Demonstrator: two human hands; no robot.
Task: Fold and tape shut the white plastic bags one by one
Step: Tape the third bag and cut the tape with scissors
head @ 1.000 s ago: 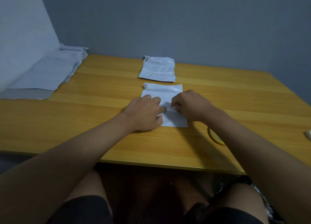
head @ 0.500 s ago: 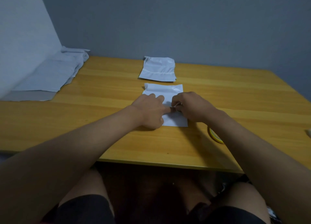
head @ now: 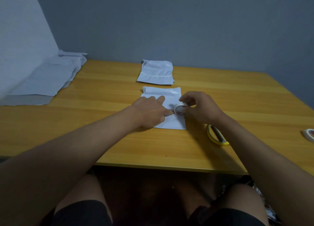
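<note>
Half a second ago both hands sat knuckle to knuckle on the folded white plastic bag (head: 171, 98) and no tape showed between them; now the right hand (head: 201, 107) has lifted clear of the sheet, its curled fingers and thumb gripping a small white roll of tape (head: 180, 108). The left hand (head: 150, 111) stays down on the bag, fingers pressed together and flat, the index tip reaching toward the roll. The bag lies mid-table, glossy and smooth, a rolled fold along its far edge. Beyond it rests a second white plastic bag (head: 155, 72), slightly crumpled, with a crease across its near part. Limp pale bags (head: 42, 81) are stacked at the far left. The wooden table (head: 102, 140) is yellow-grained. Yellow-handled scissors (head: 216, 135) lie near right, partly hidden by the forearm; another tape roll (head: 308, 135) sits at the right edge.
</note>
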